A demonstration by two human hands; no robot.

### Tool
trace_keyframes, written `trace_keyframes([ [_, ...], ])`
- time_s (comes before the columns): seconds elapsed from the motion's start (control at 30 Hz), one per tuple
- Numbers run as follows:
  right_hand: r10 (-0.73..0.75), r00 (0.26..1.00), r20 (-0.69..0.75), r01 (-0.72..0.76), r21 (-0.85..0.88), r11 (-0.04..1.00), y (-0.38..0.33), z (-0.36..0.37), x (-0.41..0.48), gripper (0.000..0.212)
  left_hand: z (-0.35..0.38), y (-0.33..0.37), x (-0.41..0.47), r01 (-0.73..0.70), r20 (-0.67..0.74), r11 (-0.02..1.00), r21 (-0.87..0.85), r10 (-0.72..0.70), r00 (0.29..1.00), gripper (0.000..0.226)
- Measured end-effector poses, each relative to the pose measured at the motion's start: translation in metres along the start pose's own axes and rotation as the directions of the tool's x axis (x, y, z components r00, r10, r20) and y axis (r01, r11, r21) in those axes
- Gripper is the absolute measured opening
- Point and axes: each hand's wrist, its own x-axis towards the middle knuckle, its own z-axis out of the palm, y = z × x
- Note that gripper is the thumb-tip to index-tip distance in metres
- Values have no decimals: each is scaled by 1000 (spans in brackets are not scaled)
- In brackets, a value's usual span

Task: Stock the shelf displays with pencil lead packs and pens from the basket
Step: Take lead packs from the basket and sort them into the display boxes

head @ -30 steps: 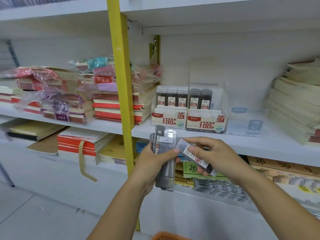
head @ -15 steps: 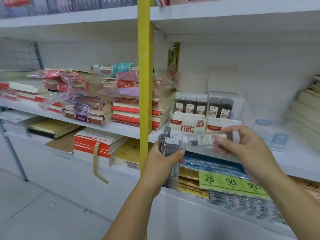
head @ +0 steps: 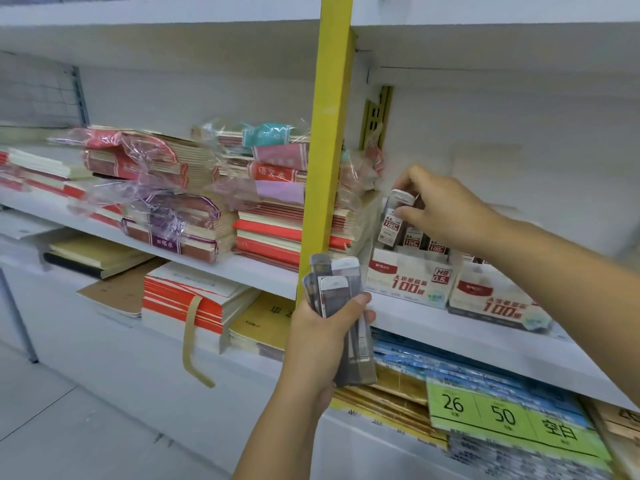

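Moved: right hand (head: pixel 446 209), carrying one pencil lead pack (head: pixel 394 221), has gone from beside the bundle up to the left display box (head: pixel 408 280); the pack, earlier crosswise, is now upright.

Nearest: left hand (head: pixel 322 330), below and left of the right. Its fingers wrap a bundle of lead packs (head: pixel 337 299), held upright, seemingly as reserve stock with the caps fanned for picking.

Right hand: thumb and fingers pinch the single pack near its cap, lower end at the box's left slot beside packs already standing there.

Pack: slim clear case, grey contents, white cap, red-and-white label.

Under the right forearm: second display box (head: pixel 495 303), same shelf (head: pixel 460 336).
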Motion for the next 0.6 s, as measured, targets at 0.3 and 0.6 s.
trace_keyframes([
  [0.3, -64, 988, -138, 9, -362, 932, 12, 24, 0, 32, -5, 0, 4, 19, 50, 999, -51, -17, 999, 27],
  [0.6, 171, 972, 158, -232, 583, 779, -35, 55, -147, 31, 5, -7, -17, 73, 107, 988, -135, -59, 992, 14],
])
